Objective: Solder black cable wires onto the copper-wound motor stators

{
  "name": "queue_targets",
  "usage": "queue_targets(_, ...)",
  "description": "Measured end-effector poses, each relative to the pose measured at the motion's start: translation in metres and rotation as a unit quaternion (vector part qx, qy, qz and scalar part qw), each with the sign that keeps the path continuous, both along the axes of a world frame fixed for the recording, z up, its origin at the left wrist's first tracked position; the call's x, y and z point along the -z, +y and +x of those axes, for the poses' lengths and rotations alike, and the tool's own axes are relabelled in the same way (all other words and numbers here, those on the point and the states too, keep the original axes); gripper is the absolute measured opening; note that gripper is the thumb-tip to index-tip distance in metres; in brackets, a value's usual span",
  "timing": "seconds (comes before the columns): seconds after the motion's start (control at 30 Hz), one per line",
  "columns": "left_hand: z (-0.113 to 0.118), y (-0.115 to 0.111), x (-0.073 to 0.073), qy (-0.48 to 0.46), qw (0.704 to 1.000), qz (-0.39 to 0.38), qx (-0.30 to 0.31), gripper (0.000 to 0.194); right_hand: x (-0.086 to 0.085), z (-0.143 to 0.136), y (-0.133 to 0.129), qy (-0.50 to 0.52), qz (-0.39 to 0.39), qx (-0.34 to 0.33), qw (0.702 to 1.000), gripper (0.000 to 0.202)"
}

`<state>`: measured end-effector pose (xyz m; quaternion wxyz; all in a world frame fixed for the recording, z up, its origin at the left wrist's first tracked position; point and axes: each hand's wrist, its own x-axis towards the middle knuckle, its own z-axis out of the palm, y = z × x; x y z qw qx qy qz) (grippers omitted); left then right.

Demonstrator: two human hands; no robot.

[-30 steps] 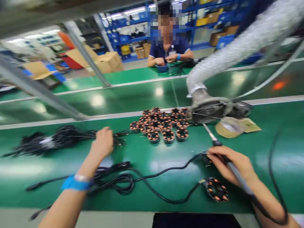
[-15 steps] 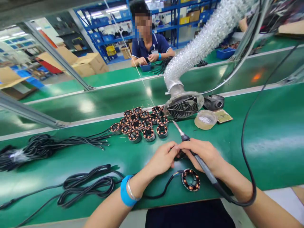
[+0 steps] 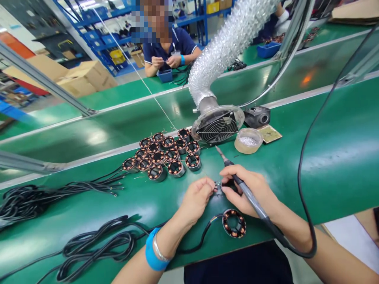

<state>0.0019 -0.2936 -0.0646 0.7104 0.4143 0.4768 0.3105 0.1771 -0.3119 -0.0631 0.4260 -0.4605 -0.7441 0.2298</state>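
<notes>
My right hand (image 3: 251,189) is wrapped around a soldering iron (image 3: 250,197), its tip pointing up and away toward the fan grille. Under the same hand's fingers is a dark rounded part (image 3: 232,184), mostly hidden. My left hand (image 3: 199,197) is closed in a pinch close by, with thin wires (image 3: 217,188) at its fingertips; their far ends are hard to make out. Below the hands lies a stator (image 3: 234,223) with copper windings, joined to a black cable (image 3: 204,233) that runs under my left forearm.
Several wound stators (image 3: 158,157) stand grouped beside a fume extractor fan (image 3: 217,128) with a silver duct (image 3: 219,55). A round solder dish (image 3: 248,141) sits to its right. Black cable bundles (image 3: 97,246) lie at left. Across the bench sits another person (image 3: 168,47).
My hands have drawn slightly apart, showing the thin wires between them. The soldering iron stays in my right hand. The view has shifted, so the bench items appear further left.
</notes>
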Motion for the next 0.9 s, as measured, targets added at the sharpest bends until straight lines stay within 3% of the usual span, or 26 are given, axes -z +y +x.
queue_targets(0.13,-0.001,0.0,0.004,0.01,1.0,0.005,-0.002,0.033,0.003,-0.003,0.003,0.012,-0.001,-0.041,0.999,0.027)
queue_targets(0.33,0.001,-0.002,0.008,0.047,0.998,0.034,-0.013,0.036,0.009,-0.005,0.001,0.051,-0.012,0.033,0.998,0.019)
queue_targets(0.53,0.002,-0.006,0.01,0.081,0.995,0.059,-0.015,0.032,0.013,-0.004,0.0,0.047,0.028,0.03,0.998,0.022)
queue_targets(0.73,0.0,-0.003,0.009,0.101,0.992,0.068,-0.011,0.026,0.007,0.001,-0.005,0.045,0.039,0.026,0.998,0.021)
queue_targets(0.9,0.001,0.0,0.007,0.121,0.99,0.072,-0.014,0.027,-0.004,0.009,-0.015,0.067,0.001,0.042,0.997,0.023)
